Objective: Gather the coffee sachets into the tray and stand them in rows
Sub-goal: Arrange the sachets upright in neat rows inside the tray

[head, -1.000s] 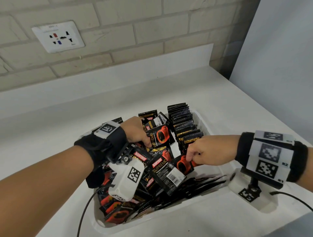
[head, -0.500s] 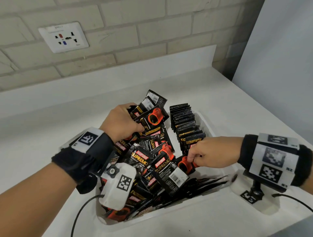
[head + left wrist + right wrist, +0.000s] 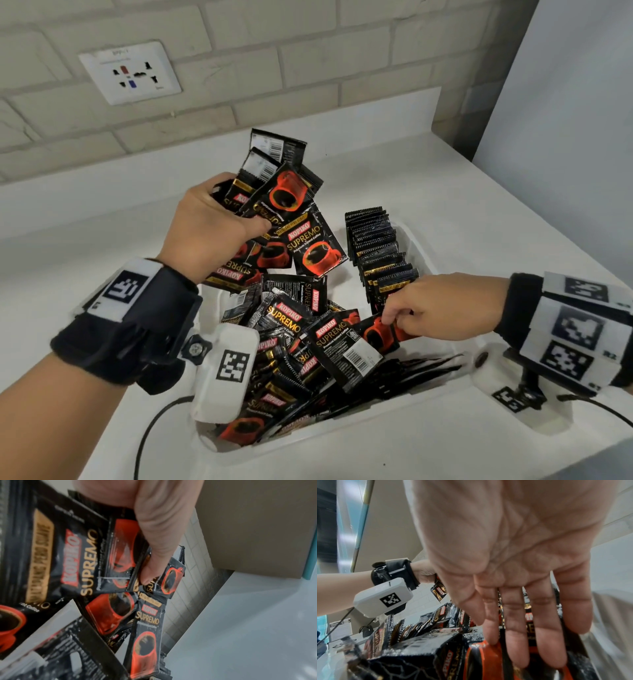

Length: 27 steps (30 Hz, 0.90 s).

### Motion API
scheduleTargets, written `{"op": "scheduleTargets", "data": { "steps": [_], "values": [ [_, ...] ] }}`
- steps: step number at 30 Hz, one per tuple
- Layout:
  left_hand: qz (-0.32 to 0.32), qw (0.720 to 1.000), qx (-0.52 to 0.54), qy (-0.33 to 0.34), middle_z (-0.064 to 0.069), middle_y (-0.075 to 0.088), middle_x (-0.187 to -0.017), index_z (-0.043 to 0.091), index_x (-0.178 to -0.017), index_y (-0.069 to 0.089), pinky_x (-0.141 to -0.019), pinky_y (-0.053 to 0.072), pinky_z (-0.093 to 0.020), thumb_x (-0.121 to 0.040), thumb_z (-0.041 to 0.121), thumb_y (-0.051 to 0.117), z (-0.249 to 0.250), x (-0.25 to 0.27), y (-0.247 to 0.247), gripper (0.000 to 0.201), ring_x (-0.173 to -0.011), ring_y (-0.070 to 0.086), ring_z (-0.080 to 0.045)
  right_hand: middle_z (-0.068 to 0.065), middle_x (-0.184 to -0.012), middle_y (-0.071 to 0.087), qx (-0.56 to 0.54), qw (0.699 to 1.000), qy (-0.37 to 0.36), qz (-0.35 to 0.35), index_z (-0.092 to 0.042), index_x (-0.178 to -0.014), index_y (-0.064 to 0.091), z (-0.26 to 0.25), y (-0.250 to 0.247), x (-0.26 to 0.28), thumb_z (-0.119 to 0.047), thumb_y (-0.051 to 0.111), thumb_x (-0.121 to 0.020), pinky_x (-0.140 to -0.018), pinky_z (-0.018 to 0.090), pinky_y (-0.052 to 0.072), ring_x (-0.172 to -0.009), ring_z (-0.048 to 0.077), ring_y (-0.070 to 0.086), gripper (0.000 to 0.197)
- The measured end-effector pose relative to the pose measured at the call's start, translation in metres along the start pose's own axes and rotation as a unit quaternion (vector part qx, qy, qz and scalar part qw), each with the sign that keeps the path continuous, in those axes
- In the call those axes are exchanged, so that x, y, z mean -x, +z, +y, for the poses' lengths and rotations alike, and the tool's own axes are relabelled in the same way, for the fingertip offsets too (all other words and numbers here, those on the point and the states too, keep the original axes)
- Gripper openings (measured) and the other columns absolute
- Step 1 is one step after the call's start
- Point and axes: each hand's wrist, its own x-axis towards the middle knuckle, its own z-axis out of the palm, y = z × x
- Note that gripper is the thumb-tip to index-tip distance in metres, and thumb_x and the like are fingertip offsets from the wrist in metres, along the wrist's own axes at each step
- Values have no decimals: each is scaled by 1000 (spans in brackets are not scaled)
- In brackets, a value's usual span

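A white tray (image 3: 376, 421) on the counter holds a loose pile of black-and-red coffee sachets (image 3: 308, 342). A row of standing sachets (image 3: 376, 246) runs along its right side. My left hand (image 3: 239, 212) is raised above the tray's far left and grips a fanned bunch of sachets (image 3: 291, 205). In the left wrist view the thumb (image 3: 154, 547) clamps that bunch (image 3: 82, 555). My right hand (image 3: 394, 318) reaches down at the near end of the row. In the right wrist view its fingers (image 3: 522, 628) lie straight against the sachets (image 3: 479, 662) there.
The tray sits on a white counter (image 3: 479, 212) against a brick wall with a socket plate (image 3: 130, 73). A grey panel (image 3: 565, 137) stands at the right. A black cable (image 3: 147, 428) trails from the left wrist camera over the counter's near edge.
My left hand has lifted a bunch of sachets up out of the pile and towards the wall. The right hand has stayed at the near end of the standing row.
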Motion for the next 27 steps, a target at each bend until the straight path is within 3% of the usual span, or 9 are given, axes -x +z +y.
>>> {"op": "scheduleTargets", "data": {
  "steps": [6,11,14,16,19,21,23,25,27],
  "values": [
    [24,999,32,3,18,67,-59,25,-77,63,-49,51,-19,-70,-2,75,1,3,-8,30,-54,62,-9,-21,-93,54,-18,999,-7,28,-33,-119,55,-3,-11,13,-26,35,-97,-76,15,38,-78,-4,48,31],
    [67,996,52,5,20,68,-63,23,-79,64,-59,56,-24,-68,-1,77,5,-2,-16,28,-56,64,-2,-13,-93,64,-54,997,-9,49,-36,-114,56,-6,-19,28,-28,37,-95,-85,26,46,-89,5,58,28],
    [91,994,66,8,20,67,-59,23,-74,64,-52,55,-24,-70,2,77,11,-4,-23,26,-51,62,-1,-12,-91,66,-89,994,-30,64,-33,-113,58,-10,-24,32,-25,40,-94,-82,22,46,-85,1,59,27],
    [103,991,82,14,21,66,-57,25,-72,62,-45,52,-18,-72,3,75,18,-4,-27,26,-50,63,1,-18,-80,64,-110,989,-52,83,-28,-114,59,-14,-27,29,-23,41,-95,-69,15,45,-73,-2,57,27],
    [113,986,121,-1,24,61,-50,28,-72,56,-38,43,-10,-75,8,73,25,-6,-31,27,-46,61,5,-43,-57,48,-112,988,-76,77,-23,-120,56,-26,-29,19,-23,40,-97,-58,3,37,-58,-19,48,28],
    [121,982,143,-15,24,60,-46,28,-71,53,-36,42,-10,-76,11,73,28,-3,-33,26,-44,59,6,-41,-68,53,-134,984,-97,71,-23,-127,50,-35,-30,14,-25,40,-97,-61,2,39,-63,-20,51,32],
    [120,981,154,-13,21,63,-49,26,-72,57,-39,44,-12,-74,7,73,30,4,-33,26,-45,61,2,-25,-105,54,-208,966,-110,111,-29,-134,40,-40,-32,12,-36,46,-92,-77,15,49,-84,-5,59,43],
    [107,979,170,-17,15,68,-56,21,-74,62,-43,49,-17,-71,2,73,30,15,-31,22,-49,64,-3,-12,-126,47,-311,925,-109,188,-35,-136,30,-40,-34,10,-54,49,-79,-92,27,49,-101,2,58,62],
    [82,977,192,-48,7,71,-63,17,-75,66,-52,58,-30,-69,2,74,26,24,-25,19,-54,67,-10,-10,-137,40,-421,865,-104,253,-35,-137,25,-39,-37,10,-63,53,-67,-96,33,47,-110,3,55,80]
  ]
}}
